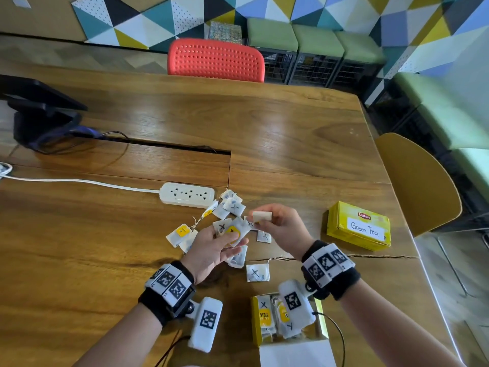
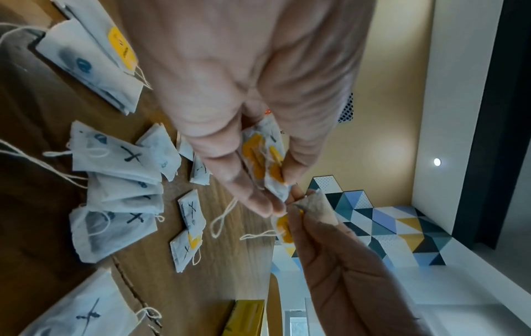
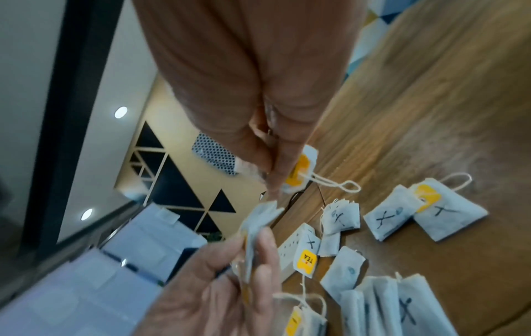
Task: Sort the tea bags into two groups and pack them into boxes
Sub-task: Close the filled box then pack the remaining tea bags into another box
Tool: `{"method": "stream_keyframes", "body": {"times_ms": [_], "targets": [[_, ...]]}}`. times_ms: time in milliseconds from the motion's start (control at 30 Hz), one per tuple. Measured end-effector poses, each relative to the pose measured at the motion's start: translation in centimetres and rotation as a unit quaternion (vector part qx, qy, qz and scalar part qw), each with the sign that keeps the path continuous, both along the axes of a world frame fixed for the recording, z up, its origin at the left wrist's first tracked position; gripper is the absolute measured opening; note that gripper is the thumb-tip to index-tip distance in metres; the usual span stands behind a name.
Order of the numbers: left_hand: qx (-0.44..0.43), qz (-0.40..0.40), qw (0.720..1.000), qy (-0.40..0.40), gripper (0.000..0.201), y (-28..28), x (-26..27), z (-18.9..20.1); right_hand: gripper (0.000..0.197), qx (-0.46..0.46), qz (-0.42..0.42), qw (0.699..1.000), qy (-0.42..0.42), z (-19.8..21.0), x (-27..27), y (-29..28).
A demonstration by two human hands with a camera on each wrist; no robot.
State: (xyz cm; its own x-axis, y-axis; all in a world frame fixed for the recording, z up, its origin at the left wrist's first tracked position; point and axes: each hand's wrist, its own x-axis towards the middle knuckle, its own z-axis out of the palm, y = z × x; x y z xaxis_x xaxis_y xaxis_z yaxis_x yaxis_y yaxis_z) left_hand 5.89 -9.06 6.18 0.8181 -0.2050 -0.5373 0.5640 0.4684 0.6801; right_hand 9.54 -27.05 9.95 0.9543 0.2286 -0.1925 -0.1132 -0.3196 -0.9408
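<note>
The wooden surface (image 1: 291, 133) fills most of the head view, with a red chair (image 1: 215, 59) at its far edge and a yellow chair (image 1: 420, 181) at its right edge. A black stand (image 1: 39, 109) sits at the far left. A white power strip (image 1: 186, 194) lies near the middle, its cord running off to the left.

At the right stands a closed yellow box (image 1: 358, 226) labelled "Green Tea". At the near edge, under the right wrist, an open yellow box (image 1: 258, 321) holds several tea bags upright.

A loose pile of tea bags (image 1: 232, 205) lies between the power strip and the hands, many marked with a black X, some with yellow tags. One X-marked bag (image 1: 257, 272) lies apart, just beyond the open box.

The left hand (image 1: 211, 250) is raised above the pile, palm up, fingers and thumb grasping a held tea bag (image 1: 235, 230) with a yellow tag. The right hand (image 1: 283, 226) is raised just to its right, thumb and fingers pinching a small pale bag (image 1: 262, 216). In the left wrist view the two held bags nearly touch.
</note>
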Motion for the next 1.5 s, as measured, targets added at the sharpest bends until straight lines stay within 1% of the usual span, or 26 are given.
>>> {"method": "stream_keyframes", "body": {"times_ms": [100,200,267,333,400,467,533,567,600,700,767,800,833,900,933,967,1000,1067,1100,1133,1233,1300,1333,1400,1500], "targets": [[-0.016,-0.006,1.0,0.002,0.025,0.1,0.1,0.4,0.016,0.112,-0.033,0.986,0.121,1.1,0.0,-0.2],[-0.019,-0.015,1.0,0.0,0.017,0.2,0.2,0.9,0.012,0.146,-0.049,0.971,0.186,1.7,0.2,-0.4],[-0.009,-0.023,1.0,-0.006,0.019,0.2,0.2,1.0,0.011,0.163,-0.065,0.961,0.214,1.9,0.4,-0.5],[0.0,-0.038,0.999,-0.011,0.025,0.3,0.2,1.0,0.01,0.155,-0.07,0.96,0.224,1.8,0.6,-0.7],[0.01,-0.045,0.999,-0.014,0.032,0.3,0.3,0.9,0.014,0.122,-0.054,0.97,0.204,1.6,0.7,-1.0],[0.0,-0.035,0.999,-0.012,0.049,0.3,0.3,0.8,0.021,0.1,-0.032,0.978,0.178,1.6,0.6,-1.1],[-0.035,-0.03,0.999,-0.004,0.068,0.1,0.2,0.6,0.02,0.093,-0.01,0.982,0.166,1.9,0.5,-0.7],[-0.057,-0.029,0.998,0.0,0.069,0.0,0.2,0.6,0.021,0.082,0.005,0.983,0.161,2.1,0.4,-0.4],[-0.08,-0.025,0.996,0.007,0.066,-0.2,0.3,0.7,0.021,0.064,0.021,0.986,0.154,2.3,0.3,-0.1],[-0.138,0.002,0.989,0.047,0.055,-0.8,0.4,0.8,0.017,-0.04,0.063,0.991,0.108,1.9,0.2,1.2],[-0.139,0.009,0.988,0.062,0.051,-1.2,0.4,0.9,0.02,-0.111,0.084,0.988,0.071,1.4,0.6,1.7],[-0.129,0.011,0.99,0.064,0.045,-1.3,0.5,0.8,0.018,-0.139,0.095,0.985,0.046,1.3,0.9,1.7],[-0.119,0.018,0.991,0.065,0.033,-1.3,0.5,0.6,0.015,-0.17,0.096,0.981,0.013,1.3,1.3,1.4],[-0.101,0.042,0.991,0.08,0.011,-1.0,0.6,-0.1,0.014,-0.221,0.055,0.973,-0.044,1.3,2.6,0.4],[-0.099,0.05,0.99,0.088,0.007,-0.7,0.5,-0.4,0.015,-0.233,0.026,0.971,-0.049,1.1,3.4,-0.3],[-0.101,0.056,0.989,0.094,0.009,-0.3,0.5,-0.7,0.016,-0.253,0.01,0.967,-0.039,0.5,4.3,-1.0],[-0.105,0.058,0.988,0.098,0.014,0.0,0.4,-1.0,0.019,-0.294,0.018,0.955,-0.019,-0.1,5.0,-1.5],[-0.106,0.054,0.988,0.094,0.021,0.3,0.2,-1.5,0.026,-0.408,0.089,0.908,0.024,-2.0,5.9,-1.9],[-0.102,0.052,0.989,0.092,0.021,0.4,0.2,-1.6,0.028,-0.448,0.126,0.885,0.032,-3.0,6.1,-1.9],[-0.098,0.052,0.99,0.092,0.019,0.4,0.2,-1.6,0.032,-0.47,0.149,0.869,0.038,-4.1,6.2,-1.8],[-0.091,0.059,0.989,0.105,0.013,0.4,0.3,-1.5,0.053,-0.485,0.15,0.86,0.049,-6.7,6.4,-1.3],[-0.084,0.064,0.988,0.111,0.013,0.5,0.3,-1.3,0.058,-0.489,0.146,0.859,0.049,-7.8,6.4,-0.7],[-0.078,0.064,0.989,0.112,0.013,0.5,0.4,-1.2,0.056,-0.485,0.143,0.862,0.042,-8.2,6.4,-0.5],[-0.072,0.063,0.989,0.11,0.012,0.6,0.5,-1.1,0.044,-0.477,0.133,0.869,0.024,-8.7,6.5,0.1],[-0.074,0.068,0.988,0.115,0.007,0.7,0.6,-1.3,0.032,-0.477,0.138,0.867,0.044,-9.0,7.0,0.6]]}}
